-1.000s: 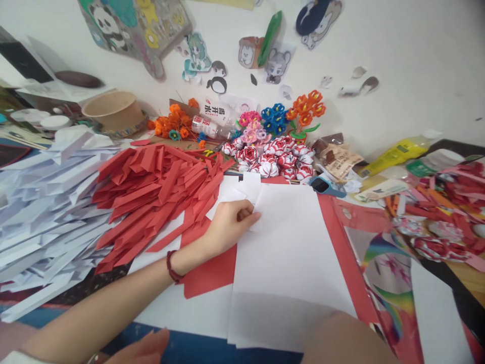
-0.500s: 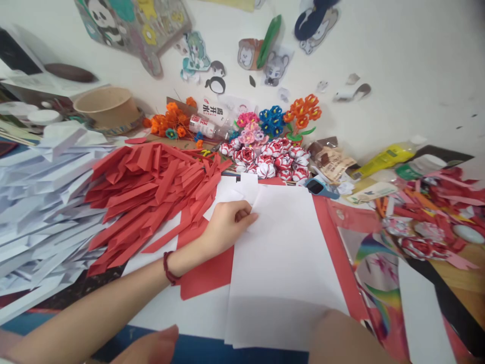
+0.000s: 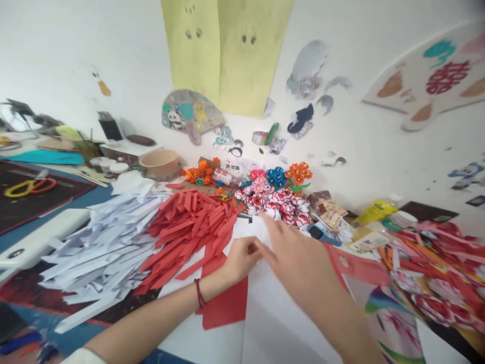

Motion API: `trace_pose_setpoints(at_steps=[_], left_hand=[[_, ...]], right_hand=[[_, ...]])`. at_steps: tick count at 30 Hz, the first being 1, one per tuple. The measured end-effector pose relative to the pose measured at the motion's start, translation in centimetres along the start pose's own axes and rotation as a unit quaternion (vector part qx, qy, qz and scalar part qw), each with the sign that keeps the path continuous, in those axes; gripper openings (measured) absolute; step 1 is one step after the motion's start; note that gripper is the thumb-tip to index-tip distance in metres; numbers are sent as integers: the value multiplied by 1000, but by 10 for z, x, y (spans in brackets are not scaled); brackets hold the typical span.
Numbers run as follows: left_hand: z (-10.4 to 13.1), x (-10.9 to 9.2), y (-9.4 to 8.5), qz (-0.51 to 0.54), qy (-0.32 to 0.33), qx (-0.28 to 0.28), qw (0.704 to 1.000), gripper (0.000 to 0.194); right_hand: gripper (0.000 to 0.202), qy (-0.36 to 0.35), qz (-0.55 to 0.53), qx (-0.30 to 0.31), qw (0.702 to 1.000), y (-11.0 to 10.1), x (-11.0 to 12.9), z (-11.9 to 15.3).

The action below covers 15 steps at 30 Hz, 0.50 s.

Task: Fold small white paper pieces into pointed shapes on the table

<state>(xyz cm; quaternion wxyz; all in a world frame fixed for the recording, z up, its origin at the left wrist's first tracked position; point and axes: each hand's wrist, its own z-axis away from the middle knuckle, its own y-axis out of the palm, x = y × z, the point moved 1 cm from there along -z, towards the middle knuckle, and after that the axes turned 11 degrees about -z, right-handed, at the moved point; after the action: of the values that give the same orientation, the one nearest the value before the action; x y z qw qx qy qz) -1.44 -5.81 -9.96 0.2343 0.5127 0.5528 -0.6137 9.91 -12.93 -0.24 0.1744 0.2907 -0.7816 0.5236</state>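
Note:
My left hand (image 3: pixel 244 260), with a dark red cord at the wrist, is closed in a pinch at the left edge of a white paper sheet (image 3: pixel 280 313). Stretched across the upper part of that sheet is my right hand (image 3: pixel 293 247), its thumb apart from the fingers near my left fingertips. The right palm is hidden. A small white paper piece (image 3: pixel 242 228) lies beyond the hands. Under the white sheet, at its left, shows red paper (image 3: pixel 227 306).
Left of the hands lie piles of folded red strips (image 3: pixel 189 227) and white strips (image 3: pixel 109 247). Red-and-white paper flowers (image 3: pixel 282 205) stand against the wall. Scissors (image 3: pixel 30 187) lie far left. Red and pink scraps (image 3: pixel 443 258) and a yellow bottle (image 3: pixel 373 212) are at right.
My right hand has come in over the white sheet beside my left hand, which stays pinched at the paper's edge. The view has tilted up, showing more wall.

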Motion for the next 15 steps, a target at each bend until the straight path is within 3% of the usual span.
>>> trace_pose_setpoints(at_steps=[3, 6, 9, 11, 13, 15], left_hand=[[-1, -1, -4, 13, 10, -35, 999, 28], [-4, 3, -7, 47, 12, -60, 997, 28], [-7, 9, -5, 92, 1, -55, 994, 30], [-9, 12, -3, 119, -4, -53, 992, 33], [-10, 13, -2, 140, -8, -38, 989, 36], [-9, 12, -2, 157, -17, -22, 987, 39]], right_hand=[[51, 39, 32, -79, 996, 19, -30, -17], [50, 100, -105, -37, 989, 57, -68, -12], [45, 160, -290, 5, 944, 83, -93, -2], [42, 163, -340, 5, 926, 86, -97, 1], [42, 147, -377, 65, 912, 84, -96, 0], [44, 152, -396, 75, 903, 81, -93, -2]])
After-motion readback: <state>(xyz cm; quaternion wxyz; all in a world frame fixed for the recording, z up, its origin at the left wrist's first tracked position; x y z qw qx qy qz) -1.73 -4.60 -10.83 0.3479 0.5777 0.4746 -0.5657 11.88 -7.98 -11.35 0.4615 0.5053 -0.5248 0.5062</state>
